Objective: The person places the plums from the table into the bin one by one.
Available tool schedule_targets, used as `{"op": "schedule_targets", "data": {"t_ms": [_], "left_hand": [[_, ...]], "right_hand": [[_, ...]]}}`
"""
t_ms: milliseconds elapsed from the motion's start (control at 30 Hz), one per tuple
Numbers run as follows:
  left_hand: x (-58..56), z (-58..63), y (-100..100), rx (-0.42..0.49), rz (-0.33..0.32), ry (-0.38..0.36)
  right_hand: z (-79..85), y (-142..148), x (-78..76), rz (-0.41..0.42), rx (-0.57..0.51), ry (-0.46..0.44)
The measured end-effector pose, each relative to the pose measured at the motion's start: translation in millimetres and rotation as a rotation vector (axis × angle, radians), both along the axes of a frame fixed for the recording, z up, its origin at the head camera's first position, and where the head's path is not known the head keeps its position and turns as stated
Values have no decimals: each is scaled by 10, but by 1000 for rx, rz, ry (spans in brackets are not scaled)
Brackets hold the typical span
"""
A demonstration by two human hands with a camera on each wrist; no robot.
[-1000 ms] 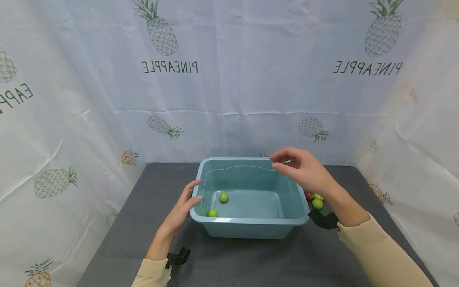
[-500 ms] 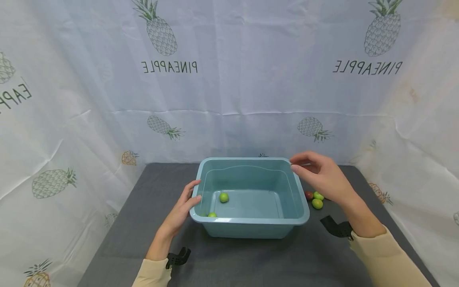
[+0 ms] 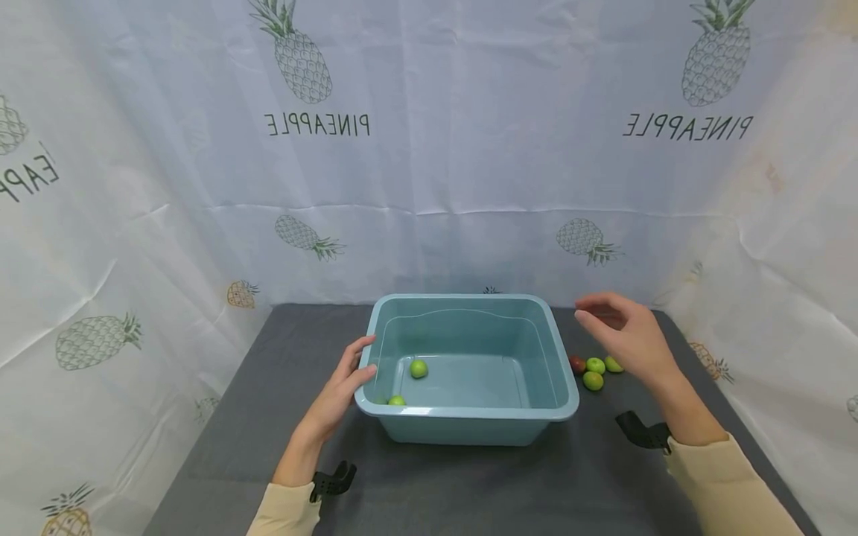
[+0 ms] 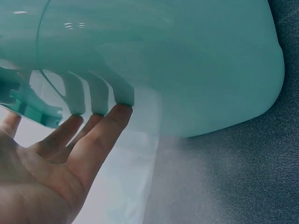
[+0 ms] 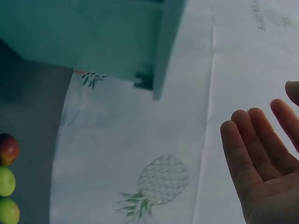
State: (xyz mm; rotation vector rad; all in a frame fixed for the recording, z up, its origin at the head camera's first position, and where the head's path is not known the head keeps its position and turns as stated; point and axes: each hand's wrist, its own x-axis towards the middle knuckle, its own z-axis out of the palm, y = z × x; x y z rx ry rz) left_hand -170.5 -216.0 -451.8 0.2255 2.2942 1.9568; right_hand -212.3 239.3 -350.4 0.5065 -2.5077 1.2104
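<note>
Basin point(image 3: 462, 432) gripped at its left by left hand point(image 3: 339, 388), 2 green fruits point(image 3: 418, 368) inside, right hand point(image 3: 630, 336) unclenched to basin's right.

Mirror-reversed dark capitals spelling "PINEAPPLE" point(image 3: 318, 125) stand on a pale, creased, pineapple-printed fabric sheet point(image 3: 429, 164), well above the fingers point(image 3: 354, 350) of the bare left hand point(image 3: 330, 398) and slightly left of them. The same reversed word point(image 3: 688, 126) stands above and right of the bare right hand's point(image 3: 633, 339) fingers. Far left of the left fingers and higher, a tilted, cut-off fragment point(image 3: 30, 179) reads "EAPP", reversed.
</note>
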Motion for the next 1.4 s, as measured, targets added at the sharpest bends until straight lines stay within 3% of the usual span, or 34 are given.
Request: {"op": "schedule_targets", "data": {"t_ms": [367, 933, 1400], "left_hand": [[-7, -13, -7, -2, -1, 0], [1, 5, 3, 0, -1, 2], [-17, -8, 3, 4, 5, -6]], "right_hand": [[-357, 292, -208, -79, -50, 32], [-857, 699, -365, -162, -76, -33], [-1284, 973, -491, -306, -22, -63]]}}
